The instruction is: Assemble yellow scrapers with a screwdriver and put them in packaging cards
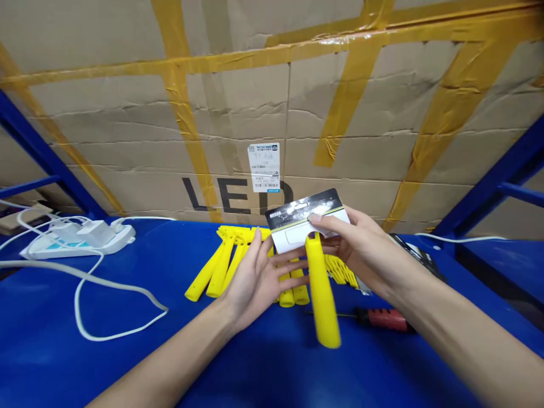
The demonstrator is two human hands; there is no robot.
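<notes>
My right hand (pixel 361 241) pinches a black-and-white printed card (pixel 306 218) with the thumb on its face. Below the card hangs a hollow yellow plastic handle (pixel 323 294), its top end against the card's lower edge; how the two are joined is hidden. My left hand (pixel 267 277) is open, palm up and fingers spread, just left of the handle and under the card. Whether its fingertips touch the card I cannot tell. Behind my left hand lie several similar yellow handles (pixel 221 263) on the blue table (pixel 140 362), partly covered by the hand.
A screwdriver (pixel 386 319) with a red and black grip lies right of the handle. Small yellow parts (pixel 340 271) and dark packaging (pixel 419 255) sit behind my right hand. A white power strip (pixel 85 238) with cables is at left. A taped cardboard box (pixel 238 113) stands behind.
</notes>
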